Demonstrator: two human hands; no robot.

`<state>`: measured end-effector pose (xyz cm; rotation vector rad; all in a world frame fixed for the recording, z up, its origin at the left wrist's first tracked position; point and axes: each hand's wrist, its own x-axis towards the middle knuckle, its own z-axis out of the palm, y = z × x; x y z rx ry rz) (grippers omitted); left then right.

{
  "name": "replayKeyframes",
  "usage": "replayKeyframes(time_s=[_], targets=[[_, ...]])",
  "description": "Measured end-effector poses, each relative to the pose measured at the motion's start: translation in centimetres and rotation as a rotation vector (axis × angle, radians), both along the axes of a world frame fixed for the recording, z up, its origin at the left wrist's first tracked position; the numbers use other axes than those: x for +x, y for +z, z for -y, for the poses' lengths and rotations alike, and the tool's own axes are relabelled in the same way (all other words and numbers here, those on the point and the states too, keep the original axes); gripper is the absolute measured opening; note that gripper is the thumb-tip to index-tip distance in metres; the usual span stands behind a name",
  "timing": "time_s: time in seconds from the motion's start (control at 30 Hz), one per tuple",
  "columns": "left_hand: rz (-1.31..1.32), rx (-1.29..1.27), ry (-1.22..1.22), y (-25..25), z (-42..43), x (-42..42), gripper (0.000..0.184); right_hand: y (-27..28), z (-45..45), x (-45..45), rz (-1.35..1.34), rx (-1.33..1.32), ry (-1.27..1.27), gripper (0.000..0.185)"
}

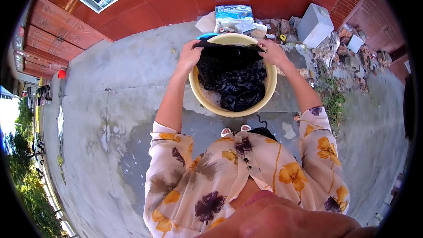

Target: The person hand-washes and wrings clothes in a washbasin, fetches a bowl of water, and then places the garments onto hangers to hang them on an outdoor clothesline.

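Observation:
A wide cream-coloured basin (200,96) stands on the ground in front of me. Wet black cloth (240,81) lies heaped in it, with a little sudsy water showing around the edges. My left hand (191,53) grips one end of a black garment (230,53), and my right hand (272,52) grips the other end. Its upper edge is stretched between both hands over the far part of the basin, and its lower part merges with the dark heap. What kind of garment it is, I cannot make out.
Behind the basin sits part of a blue tub (207,36). A blue-and-white box (233,14) leans near the red wall (176,6). Broken bricks and rubble (352,57) lie right, beside a white block-shaped box (315,26). The concrete ground (101,110) is wet in patches.

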<state>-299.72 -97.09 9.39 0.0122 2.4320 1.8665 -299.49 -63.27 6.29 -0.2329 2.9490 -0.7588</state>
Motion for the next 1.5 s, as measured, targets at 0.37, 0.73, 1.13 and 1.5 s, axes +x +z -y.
replayKeyframes(time_s=[0.37, 0.73, 1.13, 1.5], targets=[[0.143, 0.18, 0.088, -1.1, 2.4, 1.7, 0.031, -2.8, 3.1, 3.5, 0.364, -1.488, -0.419, 0.032], [-0.327, -0.431, 0.168, -6.2, -1.6, 5.4, 0.035, 5.1, 4.2, 5.6, -0.36, -0.166, -0.083, 0.036], [-0.031, -1.048, -0.129, -16.1, -9.4, 8.0, 0.089, -13.0, 8.0, 4.4, -0.194, 0.32, 0.049, 0.055], [0.329, -0.843, -0.257, -21.7, -9.0, 2.6, 0.064, -21.1, 8.2, -0.8, 0.08, 0.268, 0.032, 0.051]])
